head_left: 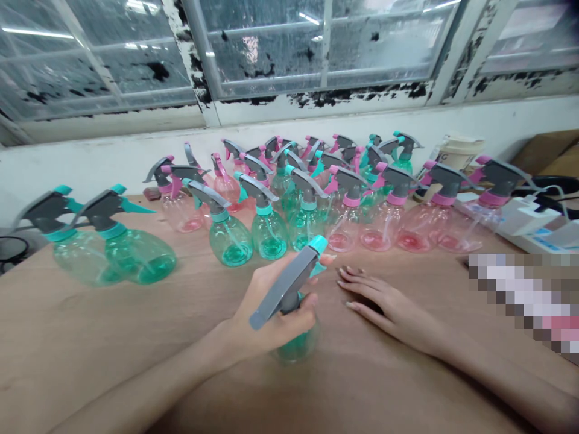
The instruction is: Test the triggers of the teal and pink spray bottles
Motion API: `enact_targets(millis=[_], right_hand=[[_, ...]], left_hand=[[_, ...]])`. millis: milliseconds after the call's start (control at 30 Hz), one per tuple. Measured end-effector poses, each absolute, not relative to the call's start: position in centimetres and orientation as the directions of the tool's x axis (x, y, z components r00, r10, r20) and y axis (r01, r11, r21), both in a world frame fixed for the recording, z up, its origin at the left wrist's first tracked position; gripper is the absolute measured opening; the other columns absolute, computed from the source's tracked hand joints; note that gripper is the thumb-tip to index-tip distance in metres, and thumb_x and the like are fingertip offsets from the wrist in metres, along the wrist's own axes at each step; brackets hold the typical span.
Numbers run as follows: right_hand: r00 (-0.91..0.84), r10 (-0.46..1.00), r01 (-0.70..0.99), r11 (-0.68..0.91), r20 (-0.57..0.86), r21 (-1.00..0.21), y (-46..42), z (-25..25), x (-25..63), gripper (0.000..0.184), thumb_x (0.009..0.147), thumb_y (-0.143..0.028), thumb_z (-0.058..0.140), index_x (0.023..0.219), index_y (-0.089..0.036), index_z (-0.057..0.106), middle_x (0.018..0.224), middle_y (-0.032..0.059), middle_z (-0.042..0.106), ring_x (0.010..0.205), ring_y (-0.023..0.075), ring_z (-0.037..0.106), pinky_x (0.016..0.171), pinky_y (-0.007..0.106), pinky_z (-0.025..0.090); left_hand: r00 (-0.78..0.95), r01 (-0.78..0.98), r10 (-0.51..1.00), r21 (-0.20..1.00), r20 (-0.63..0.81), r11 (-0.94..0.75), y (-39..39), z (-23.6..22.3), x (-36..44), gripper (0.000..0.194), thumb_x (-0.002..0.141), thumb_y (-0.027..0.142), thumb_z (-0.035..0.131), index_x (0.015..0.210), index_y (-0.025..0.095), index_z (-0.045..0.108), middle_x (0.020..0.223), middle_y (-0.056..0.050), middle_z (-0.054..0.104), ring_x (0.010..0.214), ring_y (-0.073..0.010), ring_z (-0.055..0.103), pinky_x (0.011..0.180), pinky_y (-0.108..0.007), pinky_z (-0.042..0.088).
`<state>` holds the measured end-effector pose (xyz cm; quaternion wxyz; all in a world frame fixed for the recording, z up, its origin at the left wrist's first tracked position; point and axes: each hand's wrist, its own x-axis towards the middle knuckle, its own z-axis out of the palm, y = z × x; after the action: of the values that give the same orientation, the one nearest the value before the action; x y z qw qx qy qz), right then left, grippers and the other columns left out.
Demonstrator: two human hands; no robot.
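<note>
"What is seen nearest?"

"One translucent green plastic spray bottle with a grey head and turquoise nozzle is clamped about the neck by the left hand. Whether its base is touching the brown tabletop cannot be told. The right hand, set apart, is laid palm down, with nothing held."

"How would the bottle be handled?"

"It is judged light, its smooth walls probably thin, slippery and easily dented; the stiffer neck below the head is best gripped."

"And the counts?"

"Two matching green bottles are seen beyond the left hand, to its left. Ahead of both hands, a front row is formed by three more green bottles and four translucent pink plastic spray bottles. Those crowded behind cannot be surely counted. Farthest, beyond the right hand, one round white bucket is glimpsed."
</note>
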<state>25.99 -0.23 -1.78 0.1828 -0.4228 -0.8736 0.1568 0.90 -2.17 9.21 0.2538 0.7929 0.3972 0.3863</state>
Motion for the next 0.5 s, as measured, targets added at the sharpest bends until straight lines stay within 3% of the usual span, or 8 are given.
enact_targets(millis=[167, 367, 500], right_hand=[[-0.579, 0.791, 0.674, 0.6, 0.196, -0.431, -0.2, -1.84, 26.05, 0.047, 0.098, -0.045, 0.041, 0.137, -0.021, 0.051, 0.15, 0.0039, 0.042, 0.14, 0.0222, 0.035, 0.116, 0.047, 0.03], [-0.58, 0.786, 0.658, 0.606, 0.213, -0.447, -0.18, -1.95, 26.09, 0.046, 0.097, -0.043, 0.043, 0.138, -0.022, 0.05, 0.149, 0.0045, 0.043, 0.14, 0.0233, 0.036, 0.116, 0.048, 0.031], [-0.573, 0.781, 0.634, 0.614, 0.248, -0.47, -0.16, -2.02, 26.13, 0.044, 0.097, -0.041, 0.045, 0.138, -0.027, 0.05, 0.148, 0.0039, 0.045, 0.139, 0.025, 0.037, 0.114, 0.05, 0.033]], left_hand=[[0.411, 0.445, 0.794, 0.662, 0.448, -0.603, -2.28, 9.36, 0.91, 0.021, 0.075, 0.019, 0.057, 0.094, 0.023, 0.062, 0.079, 0.0, 0.065, 0.056, -0.0131, 0.057, 0.061, -0.026, 0.051], [0.415, 0.394, 0.778, 0.677, 0.472, -0.621, -2.46, 10.03, 0.99, 0.009, 0.075, 0.016, 0.057, 0.083, 0.02, 0.058, 0.08, -0.001, 0.063, 0.066, -0.0149, 0.063, 0.066, -0.026, 0.053], [0.411, 0.437, 0.791, 0.664, 0.452, -0.607, -2.27, 9.8, 0.99, 0.013, 0.075, 0.018, 0.056, 0.088, 0.022, 0.057, 0.075, 0.002, 0.059, 0.056, -0.0132, 0.053, 0.06, -0.027, 0.049]])
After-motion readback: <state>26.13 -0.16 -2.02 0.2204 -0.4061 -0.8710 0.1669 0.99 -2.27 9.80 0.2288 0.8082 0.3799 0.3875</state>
